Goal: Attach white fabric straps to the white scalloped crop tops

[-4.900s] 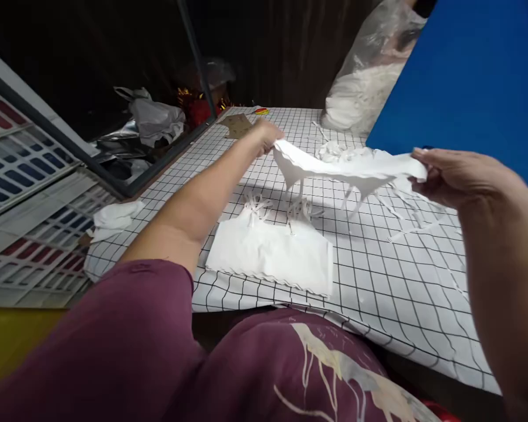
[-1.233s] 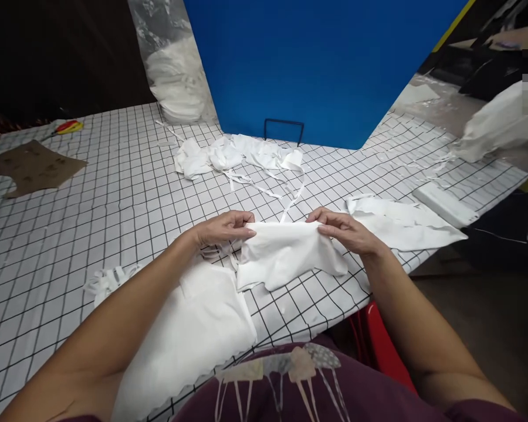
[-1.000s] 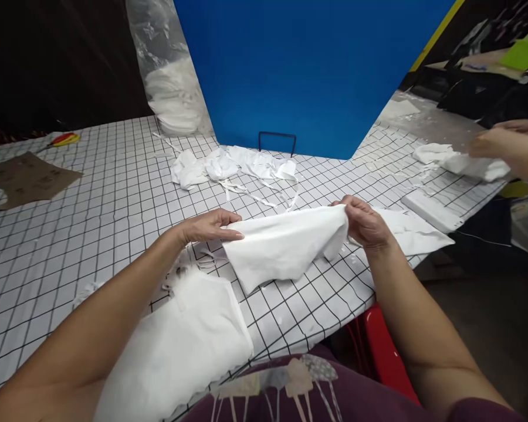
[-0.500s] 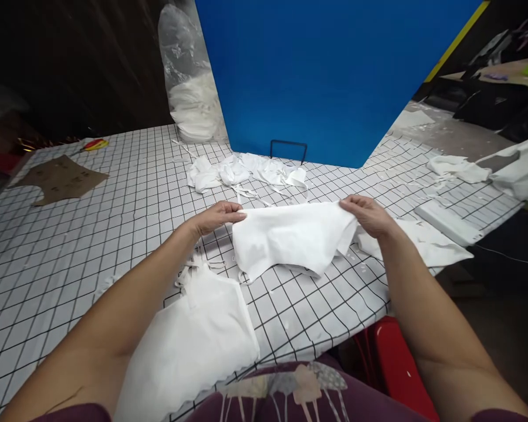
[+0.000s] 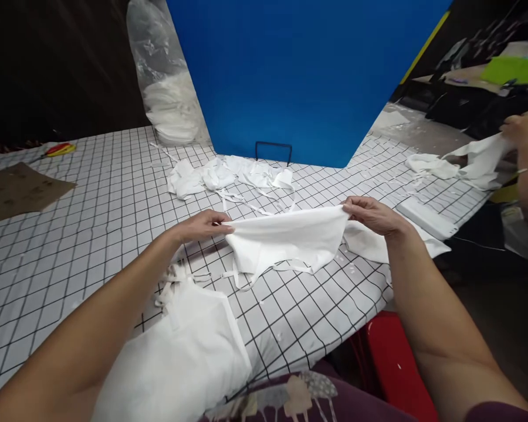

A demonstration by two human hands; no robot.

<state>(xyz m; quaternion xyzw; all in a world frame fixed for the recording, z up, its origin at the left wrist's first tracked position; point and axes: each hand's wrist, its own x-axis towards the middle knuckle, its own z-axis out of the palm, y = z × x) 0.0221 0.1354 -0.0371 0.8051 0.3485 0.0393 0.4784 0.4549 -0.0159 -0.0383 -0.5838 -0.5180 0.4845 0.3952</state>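
A white camisole-like garment [image 5: 290, 237] is stretched sideways above the checked table, its thin straps hanging toward me. My left hand [image 5: 205, 225] pinches its left upper corner between thumb and fingers. At the opposite corner my right hand [image 5: 369, 214] is closed on the edge in the same way. Another white camisole [image 5: 185, 346] lies at the table's front edge under my left forearm, with thin straps at its top. Beyond the held garment, a row of bunched white garments [image 5: 229, 176] with loose straps rests on the table.
A blue board [image 5: 308, 76] stands behind, with a black wire stand at its foot. Left of it is a clear bag of white pieces [image 5: 171, 105]. Scissors [image 5: 59, 150] and a brown pattern piece [image 5: 22, 187] lie far left. At right, another person's hand [image 5: 525, 132] holds white cloth.
The held garment is pulled tauter along its upper edge, and its straps now hang free below. My view has shifted right, and another person's hand has come into view at right.
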